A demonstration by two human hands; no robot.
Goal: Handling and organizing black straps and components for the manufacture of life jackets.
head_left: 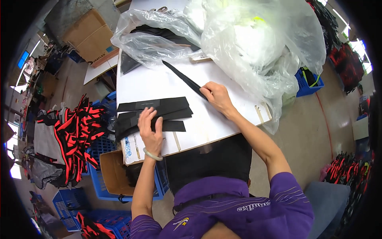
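My right hand [217, 96] is closed on the near end of a narrow black fabric strip [181, 76]. The strip slants away to the far left, above the white tabletop [207, 124] or resting on it; I cannot tell which. Several flat black fabric bands [172, 106] lie overlapped at the table's left side, one with a small printed label. Over these bands is my left hand [149, 130], its fingers spread and holding nothing, fingertips at or just above the cloth. A pale bangle [153, 155] circles the left wrist.
Clear plastic bags [262, 51] fill the table's far side, one with black pieces inside. Blue crates [95, 181] and an open cardboard box [113, 173] stand below the left edge. Black-and-red goods [75, 135] are heaped at left; another blue crate [316, 85] sits at far right.
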